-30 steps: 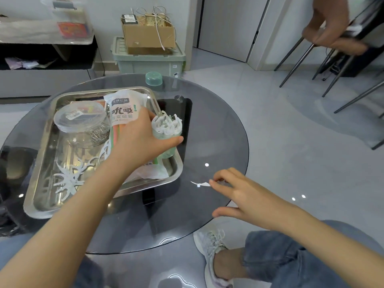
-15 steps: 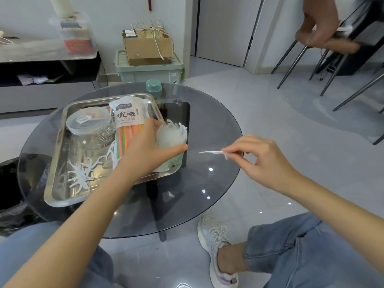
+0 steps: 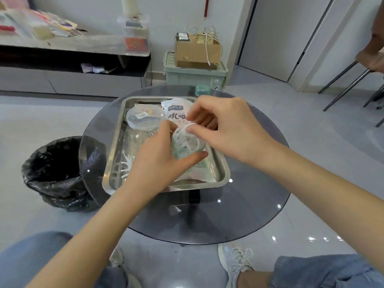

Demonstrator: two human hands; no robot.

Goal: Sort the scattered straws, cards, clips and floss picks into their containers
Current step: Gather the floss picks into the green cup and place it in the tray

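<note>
Left hand (image 3: 153, 161) grips the cup (image 3: 180, 152), thumb on the near side and fingers curled round the far side. Right hand (image 3: 226, 129) pinches a single floss pick (image 3: 188, 126) between thumb and forefinger at the cup's mouth, against the bunched picks (image 3: 188, 141) inside. Loose picks (image 3: 126, 165) lie in the tray (image 3: 225, 172), left of the left-hand fingers. The straw packet (image 3: 176, 113) sits just beyond the right fingertips.

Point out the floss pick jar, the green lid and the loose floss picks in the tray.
floss pick jar (image 3: 180, 151), head view, clear wall under the picks.
green lid (image 3: 202, 90), head view, its top.
loose floss picks (image 3: 127, 165), head view, middle of the pile.
</note>
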